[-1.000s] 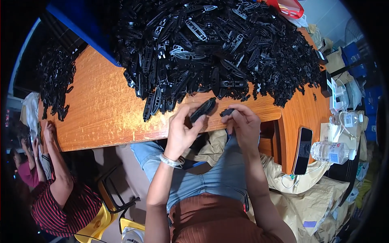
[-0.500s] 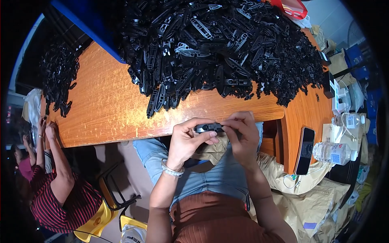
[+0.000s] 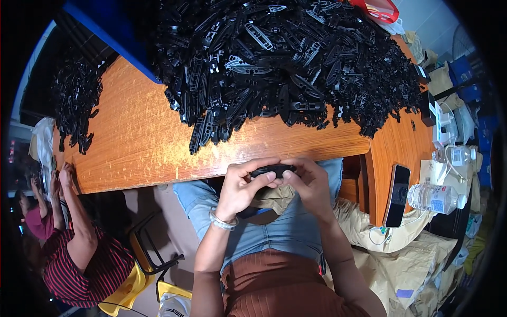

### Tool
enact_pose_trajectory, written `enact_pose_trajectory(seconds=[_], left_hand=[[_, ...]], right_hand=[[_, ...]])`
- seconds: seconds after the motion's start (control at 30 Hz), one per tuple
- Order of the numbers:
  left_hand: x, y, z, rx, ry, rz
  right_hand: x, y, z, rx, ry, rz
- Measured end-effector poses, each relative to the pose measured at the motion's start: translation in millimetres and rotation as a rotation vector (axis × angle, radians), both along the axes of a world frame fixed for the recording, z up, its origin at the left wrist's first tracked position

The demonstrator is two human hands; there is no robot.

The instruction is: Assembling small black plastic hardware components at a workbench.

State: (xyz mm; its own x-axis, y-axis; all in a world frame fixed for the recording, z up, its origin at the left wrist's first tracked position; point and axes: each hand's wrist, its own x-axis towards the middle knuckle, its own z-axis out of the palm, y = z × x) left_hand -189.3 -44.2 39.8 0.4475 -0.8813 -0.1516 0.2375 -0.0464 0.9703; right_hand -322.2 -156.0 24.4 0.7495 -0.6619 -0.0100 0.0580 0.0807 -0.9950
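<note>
Just off the table's near edge, above my lap, both hands hold a slim black plastic part (image 3: 272, 169) with pointed ends. My left hand (image 3: 236, 186) grips its left end, thumb on the near side and fingers behind. At the other end, my right hand (image 3: 311, 185) pinches it in the same way, thumb pressed against it. Fingers cover both tips. Beyond them on the wooden table (image 3: 132, 132) lies a large heap of similar long black plastic parts (image 3: 253, 95), with smaller black pieces (image 3: 377, 90) at its right side.
A phone (image 3: 397, 195) and a plastic water bottle (image 3: 434, 198) are on the right, above brown paper sacks (image 3: 412, 269). A blue bin edge (image 3: 121, 47) juts in at upper left. At far left, a person in a striped top (image 3: 90, 264) sits near another black heap (image 3: 78, 105).
My hands have come slightly lower, and my right hand has closed in on the part's right end. The part now looks turned, showing a narrower, smoother side.
</note>
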Motion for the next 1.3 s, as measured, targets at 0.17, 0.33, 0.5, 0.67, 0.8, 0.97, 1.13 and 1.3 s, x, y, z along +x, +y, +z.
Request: enact_pose_trajectory(seconds=[0.17, 0.33, 0.5, 0.67, 0.8, 0.97, 1.13, 1.3], left_hand=[[12.4, -12.9, -2.8, 0.074, -0.550, -0.017], [12.7, -83.1, -7.1, 0.108, -1.176, 0.322], [8.2, -112.1, -20.0, 0.327, -1.316, 0.448], [4.7, -90.2, -27.5, 0.152, -1.017, 0.558], [5.5, -63.8, -24.6, 0.129, -0.577, 0.525], [6.0, -36.4, -20.8, 0.128, -0.272, 0.392], [6.6, -24.4, -17.2, 0.026, -0.265, 0.308], [8.0, -19.6, -28.3, -0.039, -0.167, 0.260]], right_hand=[[-13.1, -9.1, -3.8, -0.048, 0.212, 0.219], [24.6, -46.4, -6.7, -0.758, 0.198, -0.244], [34.0, -63.0, -16.6, -1.098, 0.384, -0.381], [21.1, -51.0, -27.1, -1.205, 0.354, -0.387], [15.9, -52.4, -32.4, -1.168, 0.298, -0.372], [9.8, -44.6, -33.7, -0.979, 0.177, -0.301], [5.8, -45.9, -28.2, -1.130, 0.148, -0.261], [5.4, -42.5, -27.7, -1.064, 0.118, -0.274]])
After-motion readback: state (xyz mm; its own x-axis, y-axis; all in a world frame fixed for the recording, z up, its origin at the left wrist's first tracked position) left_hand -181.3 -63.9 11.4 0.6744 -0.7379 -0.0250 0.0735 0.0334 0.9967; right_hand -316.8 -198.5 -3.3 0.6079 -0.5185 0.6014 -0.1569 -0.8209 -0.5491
